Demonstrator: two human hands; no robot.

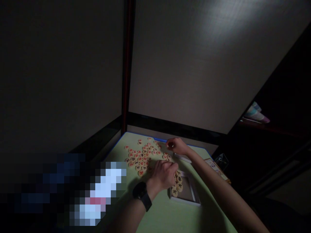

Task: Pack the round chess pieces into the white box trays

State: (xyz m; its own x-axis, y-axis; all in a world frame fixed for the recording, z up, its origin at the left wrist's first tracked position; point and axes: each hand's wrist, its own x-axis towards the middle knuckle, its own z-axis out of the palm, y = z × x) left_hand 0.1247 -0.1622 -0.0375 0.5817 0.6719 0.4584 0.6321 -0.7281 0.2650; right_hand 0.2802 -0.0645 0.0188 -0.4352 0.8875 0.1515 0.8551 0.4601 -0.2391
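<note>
Many round xiangqi pieces (142,154) with red or black characters lie spread over the left part of the green table (165,216). A shallow white-edged box (190,187) sits at the near right, with several black-marked pieces (179,187) along its left side. My left hand (164,173), with a dark watch on its wrist, is closed, its curled fingertips at the box's far left corner; what they hold is hidden. Farther back, my right hand (177,146) is bent into a pinch above the table's far side. Too little shows between its fingers to name.
Beneath my right forearm lies a flat white tray or lid (182,158). A printed board or box (217,170) rests by the right edge, beside a dark bin-like container (222,161). Wall panels (194,81) rise behind the table. A blurred bright patch covers the lower left.
</note>
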